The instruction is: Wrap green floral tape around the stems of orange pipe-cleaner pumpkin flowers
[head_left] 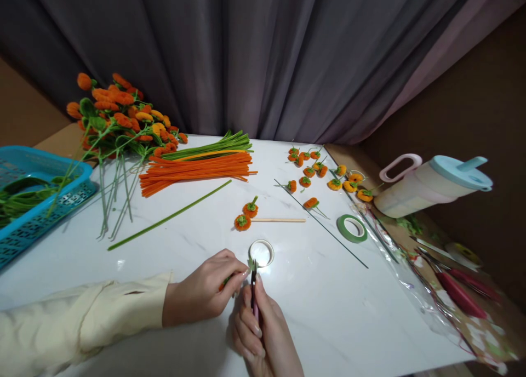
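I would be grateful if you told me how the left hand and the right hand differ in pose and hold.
The left hand reaches in from the left, while the right hand rises from the bottom edge. The left is curled around a small orange piece; the right grips a slim dark tool. Both work close together, near the pale ring.

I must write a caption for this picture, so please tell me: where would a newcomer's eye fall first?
Probably on the heap of orange and yellow flowers at the back left, with bright orange strips lying just right of it. Then at front centre, where the left hand holds a mostly hidden orange-and-green piece and the right hand holds a slim dark tool. The blue-lidded cup at the far right also stands out.
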Action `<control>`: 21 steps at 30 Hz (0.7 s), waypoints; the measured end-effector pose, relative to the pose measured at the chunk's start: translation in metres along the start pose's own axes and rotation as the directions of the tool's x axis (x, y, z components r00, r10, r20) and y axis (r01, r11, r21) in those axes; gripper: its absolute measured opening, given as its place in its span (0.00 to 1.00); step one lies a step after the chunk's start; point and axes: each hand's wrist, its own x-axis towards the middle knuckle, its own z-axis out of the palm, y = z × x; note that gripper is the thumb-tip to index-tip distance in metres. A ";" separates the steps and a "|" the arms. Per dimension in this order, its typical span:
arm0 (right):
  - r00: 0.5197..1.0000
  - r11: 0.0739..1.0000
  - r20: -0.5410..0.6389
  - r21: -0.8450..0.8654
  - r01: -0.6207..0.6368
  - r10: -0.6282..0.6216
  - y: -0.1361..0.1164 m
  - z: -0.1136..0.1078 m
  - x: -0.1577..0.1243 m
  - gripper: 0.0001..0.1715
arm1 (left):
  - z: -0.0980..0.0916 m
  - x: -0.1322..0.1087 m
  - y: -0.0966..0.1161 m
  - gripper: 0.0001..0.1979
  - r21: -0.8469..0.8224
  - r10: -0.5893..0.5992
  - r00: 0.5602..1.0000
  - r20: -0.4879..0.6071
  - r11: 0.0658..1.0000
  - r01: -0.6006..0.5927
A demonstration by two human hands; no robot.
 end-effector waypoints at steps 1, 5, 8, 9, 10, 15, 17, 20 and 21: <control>1.000 1.000 -0.001 0.003 0.000 0.000 0.000 0.000 0.000 0.30 | 0.000 0.000 0.000 0.10 -0.001 0.004 1.000 -0.002 1.000 -0.004; 1.000 1.000 -0.004 0.012 0.008 -0.008 0.000 0.001 0.001 0.30 | 0.000 0.001 0.000 0.10 -0.008 0.017 1.000 -0.011 1.000 -0.017; 1.000 1.000 0.002 0.009 0.007 -0.007 0.001 0.001 0.001 0.30 | 0.000 0.001 0.000 0.09 -0.007 0.027 0.999 -0.017 1.000 -0.027; 1.000 1.000 0.004 0.008 0.006 -0.006 0.001 0.001 0.001 0.30 | 0.000 0.001 0.000 0.09 -0.004 0.031 0.999 -0.018 1.000 -0.031; 1.000 1.000 0.004 0.012 0.008 -0.008 0.002 0.000 0.001 0.29 | 0.000 0.000 0.000 0.09 -0.001 0.035 0.999 -0.018 0.999 -0.035; 1.000 1.000 -0.012 0.016 0.003 -0.003 0.002 -0.002 0.001 0.30 | 0.001 -0.001 -0.002 0.09 0.005 0.046 0.999 -0.013 0.999 -0.046; 1.000 1.000 -0.016 0.013 -0.003 0.003 0.001 -0.002 0.001 0.31 | 0.002 -0.001 -0.003 0.09 0.003 0.056 0.998 -0.025 0.998 -0.056; 1.000 1.000 -0.010 0.017 -0.006 0.006 0.001 -0.002 0.000 0.31 | 0.002 -0.001 -0.003 0.09 -0.009 0.066 0.997 -0.031 0.998 -0.066; 1.000 1.000 -0.006 0.019 -0.006 0.006 0.000 -0.002 0.000 0.31 | 0.002 -0.001 -0.003 0.09 -0.013 0.068 0.997 -0.030 0.998 -0.068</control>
